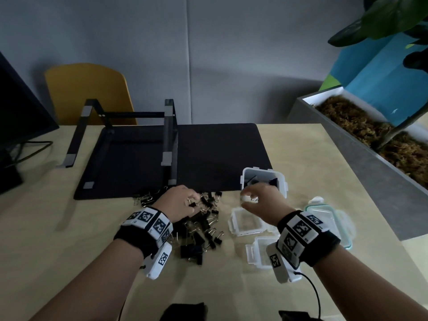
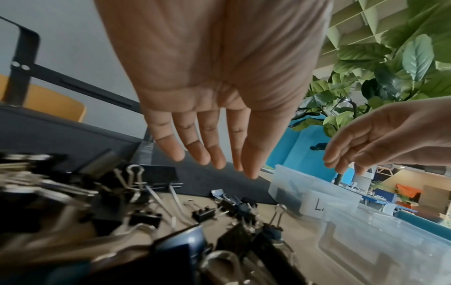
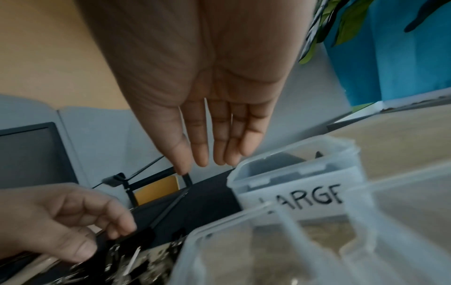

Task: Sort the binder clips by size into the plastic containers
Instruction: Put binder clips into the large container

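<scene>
A pile of black binder clips (image 1: 203,228) of mixed sizes lies on the wooden table, also seen close up in the left wrist view (image 2: 151,202). My left hand (image 1: 193,198) hovers over the far end of the pile with fingers (image 2: 214,160) extended and nothing in them. My right hand (image 1: 249,198) hangs just in front of the clear container marked LARGE (image 1: 283,179), its fingers (image 3: 209,158) straight and empty. Dark clips lie inside that container (image 3: 300,192). Two more clear containers (image 1: 231,224) (image 1: 251,253) stand nearer me, under my right wrist.
A clear lid with a green seal (image 1: 324,212) lies to the right of the containers. Behind the pile are a black mat (image 1: 208,154) and a laptop stand (image 1: 170,135). A grey planter (image 1: 370,158) borders the right; a monitor (image 1: 18,112) stands far left.
</scene>
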